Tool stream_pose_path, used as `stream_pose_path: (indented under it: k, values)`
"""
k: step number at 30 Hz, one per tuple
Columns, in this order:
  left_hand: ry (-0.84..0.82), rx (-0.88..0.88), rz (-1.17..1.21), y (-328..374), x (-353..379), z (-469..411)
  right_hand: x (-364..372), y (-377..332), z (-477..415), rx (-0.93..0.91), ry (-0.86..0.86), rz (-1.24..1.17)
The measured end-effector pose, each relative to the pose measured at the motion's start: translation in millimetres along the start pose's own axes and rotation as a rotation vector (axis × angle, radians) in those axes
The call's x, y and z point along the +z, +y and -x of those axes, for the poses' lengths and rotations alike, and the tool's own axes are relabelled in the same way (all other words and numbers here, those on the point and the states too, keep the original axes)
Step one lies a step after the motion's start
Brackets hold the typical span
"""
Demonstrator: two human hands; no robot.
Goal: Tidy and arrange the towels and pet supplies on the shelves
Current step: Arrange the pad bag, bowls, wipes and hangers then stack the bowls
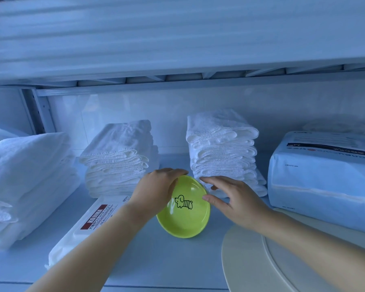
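The green pet bowl (185,220), w/ a black dog drawing inside, sits near the middle of the shelf (156,260). It is tilted so its inside faces the camera, in front of the gap btwn two towel stacks. The L hand (156,190) grasps the bowl's far-left rim, fingers curled over the edge. The R hand (236,201) is released, fingers straight & spread. Its thumb tip is at the bowl's right rim, touching or just off it, can't tell. Its fingertips reach the foot of the right towel stack (221,148), the tallest, folded white. The middle towel stack (118,159) is lower, left of the bowl & behind the wet-wipe pack (89,226), a flat white pack w/ a red KOJIMA label at near left, partly under the L forearm. A big fluffy towel pile (27,175) fills the left end. At far right a large pale blue-white soft package (320,180) stands beside the right stack. A cream round disc (251,260) lies at near right under the R forearm. The upper shelf (177,39) runs overhead, blurred
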State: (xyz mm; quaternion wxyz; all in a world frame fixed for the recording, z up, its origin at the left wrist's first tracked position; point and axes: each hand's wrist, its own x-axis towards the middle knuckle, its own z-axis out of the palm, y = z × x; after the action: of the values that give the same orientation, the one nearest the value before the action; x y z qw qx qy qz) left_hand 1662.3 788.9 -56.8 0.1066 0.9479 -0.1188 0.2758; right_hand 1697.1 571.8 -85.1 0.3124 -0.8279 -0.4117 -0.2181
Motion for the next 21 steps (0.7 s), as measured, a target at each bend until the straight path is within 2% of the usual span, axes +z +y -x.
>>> stream_pose_path:
  k: [8,16,21]
  values:
    - [-0.073,-0.054,0.035,-13.6,16.5,-13.9,2.6,15.9,11.9,-0.022,-0.093,0.092]
    - [-0.183,-0.025,0.053,-19.4,23.1,-27.3,7.1,20.4,10.9,-0.206,-0.178,0.167]
    - [-0.265,-0.027,0.014,-26.7,29.9,-23.2,14.8,18.3,8.0,-0.307,-0.155,0.198]
